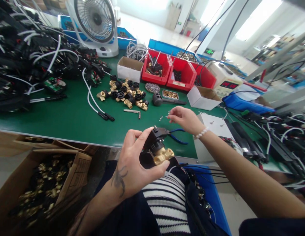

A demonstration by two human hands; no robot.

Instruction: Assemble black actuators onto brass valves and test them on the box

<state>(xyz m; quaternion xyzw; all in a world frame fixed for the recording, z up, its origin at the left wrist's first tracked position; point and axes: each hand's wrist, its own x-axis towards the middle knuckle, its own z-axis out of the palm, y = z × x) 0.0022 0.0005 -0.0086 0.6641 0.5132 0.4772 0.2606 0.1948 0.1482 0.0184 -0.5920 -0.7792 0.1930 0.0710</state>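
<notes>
My left hand [135, 160] grips a brass valve [163, 155] with a black plastic housing, holding it in front of my body at the table's near edge. My right hand [183, 118], with fingertips pinched together, is over the green mat and holds what looks like a small metal clip [167, 116], only partly visible. Another small wire clip [161, 118] lies on the mat just left of those fingers. Blue-handled pliers [178, 135] rest between the two hands, their jaws partly behind the valve.
A pile of brass valves [126, 93], an angled metal tool [133, 112] and a black handled part [167, 99] lie farther back. Red bins [182, 73] stand behind them. Cabled black parts [27, 62] heap at left, near a fan [95, 23]. A cardboard box [78, 170] sits below.
</notes>
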